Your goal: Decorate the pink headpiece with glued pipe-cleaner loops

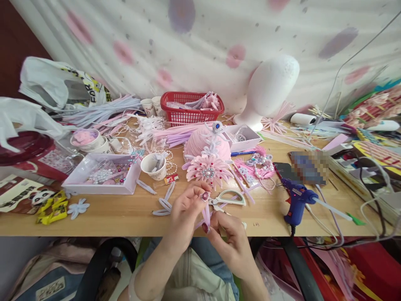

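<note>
My left hand point(188, 209) pinches the upper end of a lilac pipe cleaner point(206, 212) between thumb and fingers. Lower down, my right hand point(230, 236) grips the same strip, which looks bent over in a narrow loop. Just behind my fingers lie scissors with pale handles point(241, 197), partly hidden by my right hand. Beyond them is a pink petalled flower point(196, 172) with a pearl centre and red beads, resting against a pink rounded form point(200, 142). Bluish-white looped pipe cleaners point(164, 205) lie left of my left hand.
A blue glue gun point(296, 205) stands at right with cords around it, near a phone point(305, 167). At left are a white bead box point(100, 190) and a paper cup point(148, 167). Behind stand a red basket point(191, 117) and a white foam head point(269, 88).
</note>
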Demonstrator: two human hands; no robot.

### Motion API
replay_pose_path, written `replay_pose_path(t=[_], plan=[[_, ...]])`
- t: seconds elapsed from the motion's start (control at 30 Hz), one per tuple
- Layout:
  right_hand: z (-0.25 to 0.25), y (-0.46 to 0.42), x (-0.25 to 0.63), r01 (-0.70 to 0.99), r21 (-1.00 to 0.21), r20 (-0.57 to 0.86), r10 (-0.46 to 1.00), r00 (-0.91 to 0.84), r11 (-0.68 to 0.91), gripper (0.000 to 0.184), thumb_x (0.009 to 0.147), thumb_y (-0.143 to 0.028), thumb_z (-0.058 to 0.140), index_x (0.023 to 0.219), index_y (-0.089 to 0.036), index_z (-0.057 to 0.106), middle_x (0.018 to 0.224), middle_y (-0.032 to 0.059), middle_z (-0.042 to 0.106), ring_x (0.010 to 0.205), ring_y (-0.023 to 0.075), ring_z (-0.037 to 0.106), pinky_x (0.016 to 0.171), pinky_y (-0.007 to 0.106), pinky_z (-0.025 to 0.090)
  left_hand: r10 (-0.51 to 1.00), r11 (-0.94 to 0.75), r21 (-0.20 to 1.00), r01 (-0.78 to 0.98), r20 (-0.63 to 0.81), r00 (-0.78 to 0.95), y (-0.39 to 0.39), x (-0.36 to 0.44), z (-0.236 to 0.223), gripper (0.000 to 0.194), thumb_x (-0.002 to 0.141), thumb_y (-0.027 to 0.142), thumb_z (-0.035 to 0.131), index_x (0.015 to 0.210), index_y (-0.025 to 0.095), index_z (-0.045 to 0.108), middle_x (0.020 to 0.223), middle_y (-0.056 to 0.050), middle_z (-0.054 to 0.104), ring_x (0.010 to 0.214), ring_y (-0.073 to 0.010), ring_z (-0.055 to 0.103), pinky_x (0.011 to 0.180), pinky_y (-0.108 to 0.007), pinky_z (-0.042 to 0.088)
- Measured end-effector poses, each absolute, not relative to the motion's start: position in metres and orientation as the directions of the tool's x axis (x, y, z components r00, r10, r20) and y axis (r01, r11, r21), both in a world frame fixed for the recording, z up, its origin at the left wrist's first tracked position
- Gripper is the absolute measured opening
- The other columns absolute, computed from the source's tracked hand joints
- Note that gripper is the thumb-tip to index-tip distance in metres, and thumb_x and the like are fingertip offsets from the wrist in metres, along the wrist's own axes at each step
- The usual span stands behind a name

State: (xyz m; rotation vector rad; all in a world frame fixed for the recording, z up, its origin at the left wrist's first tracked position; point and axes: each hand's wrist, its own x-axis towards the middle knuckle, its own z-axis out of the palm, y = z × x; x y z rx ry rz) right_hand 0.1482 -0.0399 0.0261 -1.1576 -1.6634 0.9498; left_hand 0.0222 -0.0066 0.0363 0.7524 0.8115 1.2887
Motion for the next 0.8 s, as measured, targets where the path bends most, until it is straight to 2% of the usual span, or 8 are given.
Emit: replay_pose_path(t=[0.13, 0.23, 0.33, 0.43, 0.57, 0.67, 0.8], plan=[[0.027, -0.039, 0.149, 0.270, -0.920, 0.244, 0.954, -0.172, 0.284, 0.026, 0.087, -0.020, 0.056, 0.064, -0.021, 0.044, 0.057, -0.0054, 0.044, 0.054, 0.0102, 0.039, 0.052, 0.023, 0.031, 1.000, -0.014, 0.912, -0.409, 0.018, 0.006, 0.001, 0.018, 0.039, 0.023, 0.085, 0.039, 0.072, 0.075, 0.020, 0.064, 0.104, -0.006, 0.064, 0.097, -0.0195, 0.060, 0.088, -0.028, 0.047], [0.026, -0.036, 0.151, 0.226, -0.942, 0.225, 0.966, -0.130, 0.250, 0.028, 0.091, -0.026, 0.057, 0.065, -0.021, 0.047, 0.059, -0.0045, 0.045, 0.056, 0.0110, 0.040, 0.053, 0.024, 0.033, 0.993, -0.114, 0.955, -0.275, 0.102, -0.057, 0.001, 0.014, 0.037, 0.027, 0.087, 0.044, 0.070, 0.077, 0.022, 0.060, 0.096, -0.003, 0.063, 0.093, -0.0189, 0.060, 0.083, -0.027, 0.048], [0.025, -0.032, 0.152, 0.177, -0.958, 0.210, 0.973, -0.098, 0.225, 0.031, 0.094, -0.034, 0.058, 0.067, -0.021, 0.049, 0.061, -0.0037, 0.046, 0.058, 0.0120, 0.041, 0.053, 0.024, 0.034, 0.993, 0.016, 0.971, -0.237, 0.013, 0.118, -0.006, 0.012, 0.035, 0.028, 0.092, 0.049, 0.063, 0.083, 0.022, 0.062, 0.083, -0.001, 0.063, 0.081, -0.0175, 0.060, 0.077, -0.027, 0.048], [0.026, -0.030, 0.151, 0.162, -0.954, 0.241, 0.966, -0.095, 0.254, 0.032, 0.093, -0.034, 0.058, 0.067, -0.021, 0.047, 0.061, -0.0040, 0.045, 0.057, 0.0117, 0.040, 0.053, 0.024, 0.034, 0.978, 0.048, 0.978, -0.201, -0.004, 0.211, -0.013, 0.014, 0.034, 0.024, 0.092, 0.044, 0.064, 0.085, 0.021, 0.066, 0.086, -0.003, 0.066, 0.086, -0.0195, 0.063, 0.080, -0.028, 0.048], [0.029, -0.028, 0.150, 0.168, -0.962, 0.195, 0.972, -0.135, 0.216, 0.029, 0.093, -0.034, 0.060, 0.069, -0.020, 0.054, 0.062, -0.0027, 0.051, 0.057, 0.0116, 0.044, 0.054, 0.023, 0.038, 0.997, -0.032, 0.985, -0.172, 0.043, 0.059, -0.013, 0.015, 0.033, 0.026, 0.090, 0.038, 0.067, 0.072, 0.019, 0.068, 0.079, -0.003, 0.064, 0.081, -0.0186, 0.061, 0.077, -0.027, 0.048], [0.032, -0.027, 0.149, 0.102, -0.981, 0.148, 0.975, -0.168, 0.167, 0.022, 0.091, -0.038, 0.066, 0.080, -0.019, 0.063, 0.070, 0.0002, 0.061, 0.061, 0.0131, 0.052, 0.058, 0.025, 0.044, 0.997, -0.072, 0.981, -0.180, 0.069, -0.022, -0.010, 0.013, 0.033, 0.026, 0.087, 0.036, 0.071, 0.067, 0.019, 0.070, 0.077, -0.002, 0.063, 0.078, -0.0171, 0.060, 0.074, -0.026, 0.047], [0.036, -0.029, 0.146, -0.022, -0.988, 0.156, 0.968, -0.194, 0.155, 0.031, 0.093, -0.048, 0.063, 0.080, -0.020, 0.065, 0.069, 0.0004, 0.061, 0.063, 0.0141, 0.056, 0.060, 0.025, 0.047, 0.994, -0.103, 0.970, -0.221, 0.096, -0.045, -0.011, 0.009, 0.039, 0.024, 0.084, 0.036, 0.074, 0.068, 0.019, 0.075, 0.082, -0.004, 0.064, 0.082, -0.0181, 0.061, 0.074, -0.027, 0.047]])
